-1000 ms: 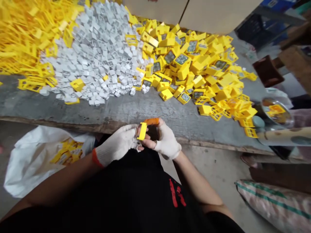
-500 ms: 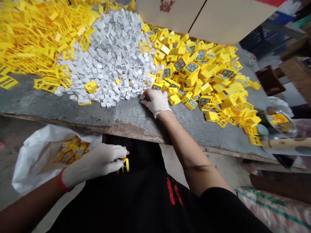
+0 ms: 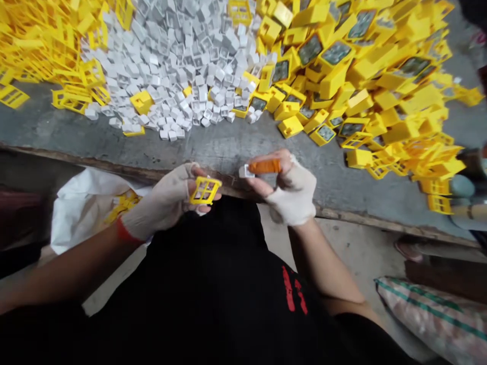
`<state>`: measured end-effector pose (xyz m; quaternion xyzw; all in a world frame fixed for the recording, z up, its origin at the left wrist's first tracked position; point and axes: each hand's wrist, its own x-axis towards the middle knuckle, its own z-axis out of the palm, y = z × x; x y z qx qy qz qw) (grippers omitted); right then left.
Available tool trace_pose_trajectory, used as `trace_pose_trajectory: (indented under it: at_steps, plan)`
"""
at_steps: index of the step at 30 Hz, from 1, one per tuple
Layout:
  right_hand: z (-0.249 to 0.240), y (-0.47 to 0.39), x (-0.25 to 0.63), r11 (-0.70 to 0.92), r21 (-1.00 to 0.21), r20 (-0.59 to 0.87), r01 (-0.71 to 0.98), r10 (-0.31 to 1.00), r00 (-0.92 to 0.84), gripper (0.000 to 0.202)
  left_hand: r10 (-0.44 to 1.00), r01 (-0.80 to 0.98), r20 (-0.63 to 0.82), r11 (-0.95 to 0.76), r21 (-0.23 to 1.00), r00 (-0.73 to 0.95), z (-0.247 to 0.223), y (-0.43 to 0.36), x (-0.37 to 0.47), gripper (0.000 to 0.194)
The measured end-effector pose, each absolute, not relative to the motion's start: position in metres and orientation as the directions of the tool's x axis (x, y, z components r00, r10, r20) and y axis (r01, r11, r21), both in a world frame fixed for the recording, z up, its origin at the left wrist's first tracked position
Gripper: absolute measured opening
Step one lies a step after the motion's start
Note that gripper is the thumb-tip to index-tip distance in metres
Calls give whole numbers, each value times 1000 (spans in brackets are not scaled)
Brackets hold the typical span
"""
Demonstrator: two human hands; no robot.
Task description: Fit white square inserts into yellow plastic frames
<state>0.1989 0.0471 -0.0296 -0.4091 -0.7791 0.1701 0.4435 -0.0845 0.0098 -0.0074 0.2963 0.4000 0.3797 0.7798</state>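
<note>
My left hand, in a white fingerless glove, holds a yellow plastic frame with window-like openings between thumb and fingers. Opposite it, my right hand, gloved the same way, pinches a small white plastic cube at the fingertips. An orange wrap covers a finger of that hand. The two pieces are apart, both over the table's front edge. Beyond them lies a heap of white cubes.
Yellow frames are heaped at the left of the grey table. Yellow box-shaped pieces pile up at the right. A white sack with yellow pieces stands below at left. A striped sack lies at lower right.
My right hand has come back from the edge of the white heap with a white cube. My left hand has risen from my lap, bringing the yellow frame up. The view has tilted lower.
</note>
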Motion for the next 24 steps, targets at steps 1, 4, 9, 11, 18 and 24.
trace_pose_trajectory:
  at_steps: [1,4,9,11,18,24]
  plan:
    - [-27,35,198,631,-619,574,468,770,-280,23,835,-443,-408,544,713,370,-8,9,-73,59]
    - [-21,19,195,690,-549,631,471,712,-308,13,826,-552,-403,563,615,394,-9,4,-43,63]
    - [-22,21,195,754,-393,703,526,615,-357,6,833,-569,-370,553,609,412,-21,-1,-27,52]
    - [-24,21,195,761,-361,696,539,604,-388,10,832,-565,-373,554,612,412,-26,0,-28,52]
    - [-22,49,210,708,-386,499,592,700,-511,33,843,-589,-448,531,609,298,-20,8,-33,48]
    - [-16,160,200,154,-315,114,936,986,-124,34,862,-609,-478,473,637,169,-25,17,-41,40]
